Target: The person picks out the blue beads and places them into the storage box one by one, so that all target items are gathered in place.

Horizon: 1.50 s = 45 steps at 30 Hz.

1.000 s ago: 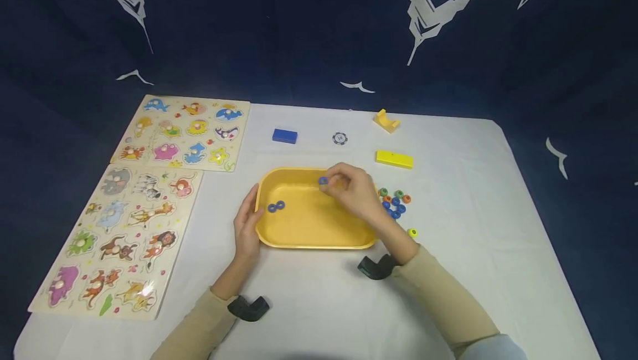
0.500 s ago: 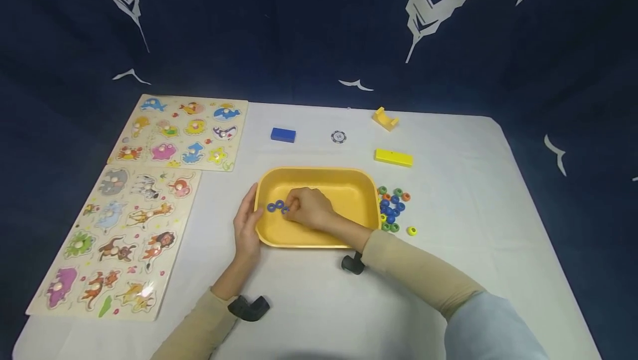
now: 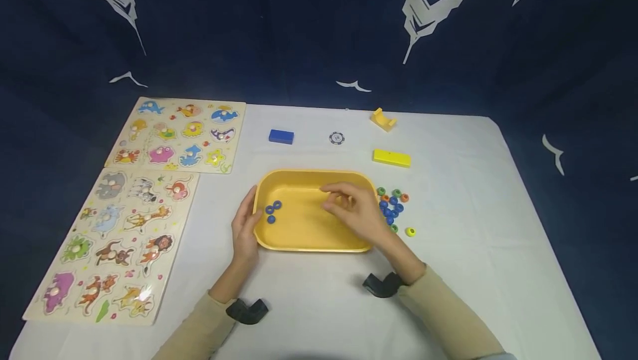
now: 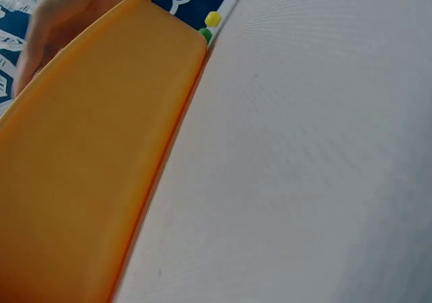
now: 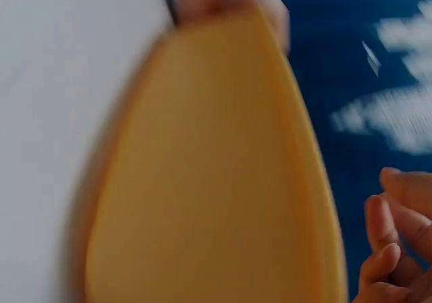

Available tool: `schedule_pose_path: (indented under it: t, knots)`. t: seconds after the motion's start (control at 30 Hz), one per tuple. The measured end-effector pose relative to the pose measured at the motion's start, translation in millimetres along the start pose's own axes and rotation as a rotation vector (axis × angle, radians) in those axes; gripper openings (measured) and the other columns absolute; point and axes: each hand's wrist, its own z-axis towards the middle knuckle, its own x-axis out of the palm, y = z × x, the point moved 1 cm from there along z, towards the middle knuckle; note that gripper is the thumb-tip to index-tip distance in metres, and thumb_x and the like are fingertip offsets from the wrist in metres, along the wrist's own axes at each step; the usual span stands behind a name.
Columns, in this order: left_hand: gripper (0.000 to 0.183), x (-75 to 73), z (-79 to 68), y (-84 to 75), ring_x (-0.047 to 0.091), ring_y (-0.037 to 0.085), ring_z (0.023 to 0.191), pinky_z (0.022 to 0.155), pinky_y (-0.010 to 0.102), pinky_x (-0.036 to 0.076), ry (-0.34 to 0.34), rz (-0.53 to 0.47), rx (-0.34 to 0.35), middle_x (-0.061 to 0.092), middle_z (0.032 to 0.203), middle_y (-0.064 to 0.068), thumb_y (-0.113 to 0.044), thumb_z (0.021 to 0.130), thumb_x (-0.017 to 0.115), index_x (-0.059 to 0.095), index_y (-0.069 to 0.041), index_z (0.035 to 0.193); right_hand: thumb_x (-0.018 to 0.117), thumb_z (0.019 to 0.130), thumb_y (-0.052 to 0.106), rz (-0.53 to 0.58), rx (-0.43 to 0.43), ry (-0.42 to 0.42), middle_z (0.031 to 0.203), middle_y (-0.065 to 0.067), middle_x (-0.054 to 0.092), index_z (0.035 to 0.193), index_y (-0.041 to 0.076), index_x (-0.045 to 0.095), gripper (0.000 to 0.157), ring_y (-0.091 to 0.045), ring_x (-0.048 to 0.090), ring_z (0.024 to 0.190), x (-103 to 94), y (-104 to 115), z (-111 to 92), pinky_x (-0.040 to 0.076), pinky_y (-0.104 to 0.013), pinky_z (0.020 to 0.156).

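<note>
A yellow tray (image 3: 319, 243) lies on the white table, with three blue ring-shaped beads (image 3: 277, 205) together near its left end. My left hand (image 3: 245, 235) grips the tray's left end, its thumb at the rim and its fingers along the outer wall. Over the tray's right half is my right hand (image 3: 356, 210), its fingers loosely bent and nothing between them. In the right wrist view, the bent fingers (image 5: 381, 222) of the right hand also show nothing held. Just right of the tray lies a group of blue, green and orange beads (image 3: 399, 208), partly hidden by the right hand and tray.
Two wooden animal puzzle boards (image 3: 114, 246) cover the table's left side. Behind the tray lie a blue block (image 3: 281, 137), a round chip (image 3: 336, 138), a yellow bar (image 3: 391, 158) and a yellow curved block (image 3: 383, 120). One yellow bead (image 3: 410, 232) sits apart at the right.
My right hand set a third blue bead down beside the two at the tray's left end, let go, and moved back right. The left hand stays on the tray.
</note>
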Motion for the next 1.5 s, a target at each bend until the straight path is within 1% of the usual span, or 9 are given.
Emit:
schedule_pose_path:
  t: [0.17,0.33,0.5,0.87,1.03,1.13,1.27,1.37,1.5]
  knots:
    - [0.049,-3.2,-1.5,-3.5,0.026,0.012,0.132,0.108,0.019,0.024,-0.016,0.022,-0.002,0.033,0.142,0.001,0.000,0.087,0.036,0.036,-0.012,0.135,0.066,0.078,0.009,0.000,-0.006,-0.248,0.075,-0.003,0.056,0.103,0.004,0.063,0.025,-0.010,0.039,0.060,-53.1,-49.7,-37.7,0.030,-0.019,0.044]
    - [0.049,-6.3,-2.9,-2.6,0.026,0.012,0.132,0.108,0.018,0.023,-0.025,0.021,0.002,0.033,0.142,0.002,0.000,0.088,0.036,0.036,-0.011,0.135,0.066,0.079,0.022,-0.147,0.219,-0.388,0.070,0.007,0.053,0.105,0.015,0.064,0.026,-0.006,0.037,0.062,-73.9,-111.3,-68.7,0.026,-0.019,0.042]
    - [0.048,-6.3,-3.7,0.9,0.024,0.013,0.133,0.108,0.019,0.023,-0.008,-0.006,0.008,0.030,0.143,0.005,0.000,0.088,0.036,0.034,-0.009,0.136,0.066,0.078,0.028,-0.219,0.374,-0.429,0.072,0.001,0.058,0.099,0.014,0.066,0.025,-0.012,0.041,0.060,-76.0,-109.7,-78.4,0.033,-0.019,0.044]
    - [0.048,-4.2,-2.0,0.7,0.025,0.015,0.133,0.107,0.020,0.026,0.013,-0.017,0.017,0.030,0.143,0.005,0.000,0.089,0.035,0.033,-0.008,0.136,0.067,0.078,0.021,-0.452,0.439,-0.322,0.069,0.002,0.056,0.099,0.014,0.066,0.022,-0.013,0.038,0.051,-74.3,-109.3,-77.5,0.028,-0.020,0.036]
    - [0.049,-1.3,-1.2,-3.8,0.025,0.016,0.133,0.107,0.020,0.027,0.025,-0.014,0.001,0.029,0.143,0.006,0.004,0.089,0.032,0.030,-0.006,0.137,0.064,0.080,0.027,-0.355,0.442,-0.360,0.072,0.002,0.055,0.098,0.014,0.065,0.022,-0.012,0.042,0.058,-75.4,-96.7,-72.6,0.034,-0.022,0.038]
    - [0.049,2.5,-2.3,-10.9,0.025,0.015,0.133,0.107,0.020,0.027,0.025,0.000,-0.008,0.029,0.144,0.006,0.006,0.089,0.031,0.029,-0.004,0.137,0.064,0.081,0.026,-0.251,0.332,-0.363,0.073,0.002,0.054,0.098,0.013,0.064,0.021,-0.009,0.041,0.062,-73.3,-75.7,-59.7,0.036,-0.022,0.040]
    - [0.050,5.6,-3.5,-19.1,0.024,0.013,0.133,0.108,0.020,0.024,0.022,0.029,-0.015,0.029,0.144,0.004,0.005,0.089,0.031,0.030,-0.005,0.137,0.063,0.081,0.022,-0.134,0.150,-0.223,0.076,0.000,0.055,0.097,0.012,0.062,0.019,-0.012,0.040,0.062,-54.9,-30.6,-26.4,0.034,-0.020,0.043]
    - [0.050,6.2,-3.5,-20.4,0.022,0.012,0.134,0.109,0.020,0.023,0.019,0.042,-0.024,0.028,0.144,0.004,0.004,0.088,0.031,0.029,-0.006,0.137,0.064,0.081,0.024,-0.100,0.113,-0.059,0.077,0.002,0.058,0.095,0.014,0.062,0.017,-0.013,0.043,0.061,-25.4,-3.0,-0.1,0.035,-0.019,0.045]
    - [0.050,3.4,-0.9,-7.5,0.023,0.011,0.133,0.109,0.021,0.022,0.014,0.027,-0.007,0.030,0.143,0.002,0.002,0.088,0.033,0.031,-0.008,0.137,0.065,0.080,0.024,-0.138,0.144,0.119,0.075,0.007,0.060,0.091,0.017,0.063,0.013,-0.011,0.048,0.059,20.3,9.7,22.2,0.040,-0.021,0.048]
